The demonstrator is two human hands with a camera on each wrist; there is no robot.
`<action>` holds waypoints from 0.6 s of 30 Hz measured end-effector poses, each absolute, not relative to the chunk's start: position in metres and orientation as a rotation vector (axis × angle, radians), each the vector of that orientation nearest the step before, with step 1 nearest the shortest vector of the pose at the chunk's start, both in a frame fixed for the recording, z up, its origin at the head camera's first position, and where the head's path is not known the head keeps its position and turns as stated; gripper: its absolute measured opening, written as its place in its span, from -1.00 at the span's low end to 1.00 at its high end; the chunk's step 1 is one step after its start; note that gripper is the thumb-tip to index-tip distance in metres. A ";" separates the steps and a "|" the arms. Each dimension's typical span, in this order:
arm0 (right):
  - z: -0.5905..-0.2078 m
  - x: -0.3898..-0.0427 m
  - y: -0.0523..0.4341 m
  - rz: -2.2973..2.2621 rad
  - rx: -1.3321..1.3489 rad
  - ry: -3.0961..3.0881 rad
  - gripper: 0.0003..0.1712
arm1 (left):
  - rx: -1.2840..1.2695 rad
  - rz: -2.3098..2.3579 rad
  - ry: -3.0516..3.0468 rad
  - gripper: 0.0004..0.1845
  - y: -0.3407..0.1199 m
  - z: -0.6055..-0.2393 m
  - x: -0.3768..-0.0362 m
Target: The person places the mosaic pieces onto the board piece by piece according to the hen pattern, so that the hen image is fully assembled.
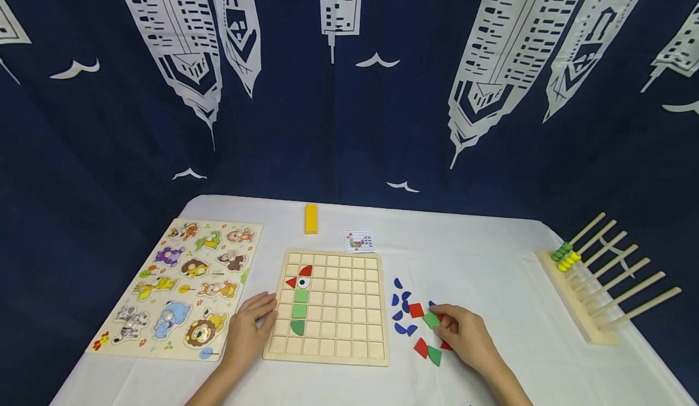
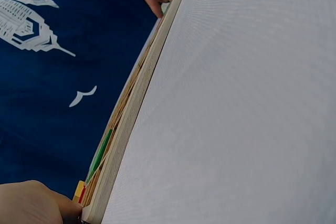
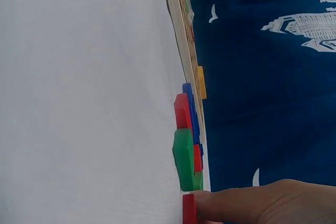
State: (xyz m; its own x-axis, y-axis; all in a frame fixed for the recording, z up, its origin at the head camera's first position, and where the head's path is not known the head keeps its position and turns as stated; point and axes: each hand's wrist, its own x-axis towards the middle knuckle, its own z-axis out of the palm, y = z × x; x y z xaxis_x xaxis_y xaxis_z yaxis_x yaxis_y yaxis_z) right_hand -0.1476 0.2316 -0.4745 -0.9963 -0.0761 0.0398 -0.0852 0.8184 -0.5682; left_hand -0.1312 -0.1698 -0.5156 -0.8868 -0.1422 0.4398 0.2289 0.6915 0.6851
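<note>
A wooden grid board (image 1: pixel 349 309) lies on the table with a short column of pieces in it: a red quarter-round, a red triangle, an eye tile (image 1: pixel 303 283), two green squares and a green quarter-round (image 1: pixel 297 328). My left hand (image 1: pixel 250 327) rests against the board's left edge, fingertips at the rim. To the board's right, my right hand (image 1: pixel 464 336) pinches a green square (image 1: pixel 431 320) between thumb and fingers. Around it lie a red square (image 1: pixel 416 310), a red quarter-round (image 1: pixel 421 348), a green quarter-round (image 1: pixel 434 355) and several blue half-rounds (image 1: pixel 400 328). Another red piece is partly hidden under the right hand.
Left of the board is an animal puzzle (image 1: pixel 180 290). A small picture card (image 1: pixel 358 241) and a yellow block (image 1: pixel 311 219) lie behind the board. At the far right stands a wooden peg rack (image 1: pixel 579 300) with green and yellow beads.
</note>
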 end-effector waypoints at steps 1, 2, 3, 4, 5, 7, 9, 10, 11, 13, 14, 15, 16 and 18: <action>-0.475 -0.148 0.231 0.929 0.143 -2.983 -0.62 | -0.065 -1.073 -2.437 -0.72 -0.170 -0.516 -0.131; -0.475 -0.148 0.231 0.922 0.152 -2.988 -0.63 | -0.060 -1.076 -2.439 -0.73 -0.170 -0.515 -0.131; -0.475 -0.149 0.231 0.918 0.158 -2.991 -0.64 | -0.056 -1.079 -2.439 -0.73 -0.170 -0.515 -0.131; -0.475 -0.149 0.231 0.911 0.161 -2.996 -0.66 | -0.055 -1.080 -2.439 -0.72 -0.170 -0.515 -0.131; -0.474 -0.149 0.231 0.905 0.159 -2.999 -0.69 | -0.057 -1.083 -2.437 -0.73 -0.170 -0.515 -0.131; -0.474 -0.149 0.230 0.886 0.139 -3.006 -0.74 | -0.068 -1.083 -2.430 -0.72 -0.170 -0.515 -0.132; -0.473 -0.149 0.231 0.862 0.117 -3.011 -0.76 | -0.078 -1.083 -2.422 -0.72 -0.170 -0.516 -0.132; -0.473 -0.148 0.231 0.843 0.106 -3.013 -0.76 | -0.083 -1.081 -2.418 -0.72 -0.170 -0.516 -0.132; -0.472 -0.147 0.231 0.830 0.099 -3.013 -0.76 | -0.085 -1.082 -2.416 -0.72 -0.169 -0.516 -0.132; -0.469 -0.146 0.230 0.823 0.086 -3.007 -0.75 | -0.082 -1.081 -2.416 -0.72 -0.169 -0.516 -0.132; -0.467 -0.146 0.228 0.829 0.087 -2.999 -0.75 | -0.080 -1.082 -2.417 -0.72 -0.169 -0.516 -0.132; -0.464 -0.145 0.225 0.842 0.090 -2.988 -0.75 | -0.076 -1.082 -2.418 -0.72 -0.168 -0.516 -0.132; -0.461 -0.145 0.222 0.859 0.094 -2.977 -0.74 | -0.072 -1.084 -2.419 -0.73 -0.168 -0.516 -0.132; -0.455 -0.145 0.210 0.904 0.122 -2.948 -0.74 | -0.066 -1.089 -2.422 -0.73 -0.168 -0.516 -0.132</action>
State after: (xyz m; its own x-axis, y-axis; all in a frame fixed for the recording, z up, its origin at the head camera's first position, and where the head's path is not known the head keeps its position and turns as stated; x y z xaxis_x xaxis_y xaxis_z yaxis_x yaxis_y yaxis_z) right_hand -0.1448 0.2104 -0.4553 -0.9953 -0.0593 0.0760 -0.0918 0.8254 -0.5571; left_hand -0.1323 -0.1679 -0.5164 -0.8832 -0.1486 0.4449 0.2341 0.6823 0.6926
